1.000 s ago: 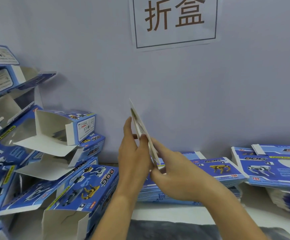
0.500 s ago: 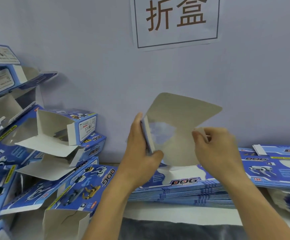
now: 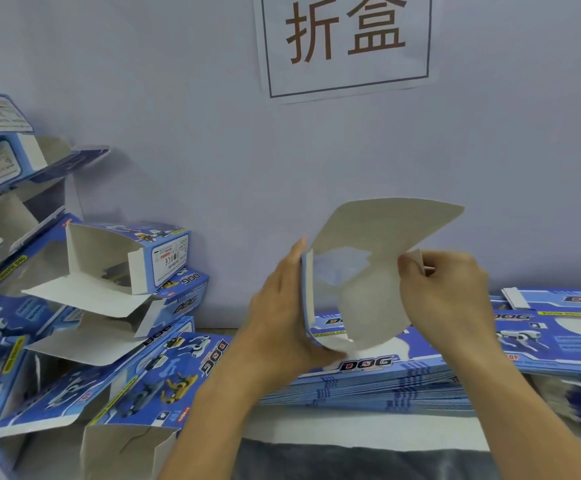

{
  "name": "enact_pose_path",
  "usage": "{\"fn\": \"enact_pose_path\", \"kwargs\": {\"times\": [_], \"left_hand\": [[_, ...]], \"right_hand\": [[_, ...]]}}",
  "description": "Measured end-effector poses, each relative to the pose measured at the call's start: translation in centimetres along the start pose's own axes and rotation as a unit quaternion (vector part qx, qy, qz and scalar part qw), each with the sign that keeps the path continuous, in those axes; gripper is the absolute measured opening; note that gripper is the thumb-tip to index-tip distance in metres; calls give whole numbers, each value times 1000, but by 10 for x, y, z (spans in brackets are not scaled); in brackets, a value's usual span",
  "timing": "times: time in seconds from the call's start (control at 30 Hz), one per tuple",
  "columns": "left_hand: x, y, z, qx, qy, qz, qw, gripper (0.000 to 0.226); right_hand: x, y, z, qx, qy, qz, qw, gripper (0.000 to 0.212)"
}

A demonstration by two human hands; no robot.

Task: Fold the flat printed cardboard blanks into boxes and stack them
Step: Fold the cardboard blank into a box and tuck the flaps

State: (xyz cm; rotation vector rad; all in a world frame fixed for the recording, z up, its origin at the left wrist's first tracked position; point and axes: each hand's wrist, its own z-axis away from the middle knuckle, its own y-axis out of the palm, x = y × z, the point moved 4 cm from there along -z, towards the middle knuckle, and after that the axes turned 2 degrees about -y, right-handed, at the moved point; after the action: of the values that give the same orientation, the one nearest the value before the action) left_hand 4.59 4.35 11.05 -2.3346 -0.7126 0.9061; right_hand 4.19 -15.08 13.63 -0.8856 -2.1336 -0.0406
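Off to the left, folded boxes (image 3: 133, 261) are heaped against the wall, flaps hanging open. The left hand (image 3: 282, 317) stands upright, fingers wrapped round the blue edge of a half-opened cardboard blank (image 3: 368, 271), thumb underneath. The blank is held in the air above a stack of flat blanks (image 3: 386, 379), its plain grey inside facing us, one broad flap angled upward. The right hand (image 3: 445, 289) pinches the blank's small tab between curled fingers.

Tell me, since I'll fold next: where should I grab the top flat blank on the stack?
Probably by the near long edge of the top blank, coming from the front: it lies flat, and that edge overhangs the stack toward you.
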Motion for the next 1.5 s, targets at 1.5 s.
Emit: {"fn": "enact_pose_path", "kwargs": {"times": [1.5], "left_hand": [[-27, -23, -4, -247, -71, 323, 911, 64]], "right_hand": [[-1, 38, 24, 252, 61, -408, 876, 56]]}}
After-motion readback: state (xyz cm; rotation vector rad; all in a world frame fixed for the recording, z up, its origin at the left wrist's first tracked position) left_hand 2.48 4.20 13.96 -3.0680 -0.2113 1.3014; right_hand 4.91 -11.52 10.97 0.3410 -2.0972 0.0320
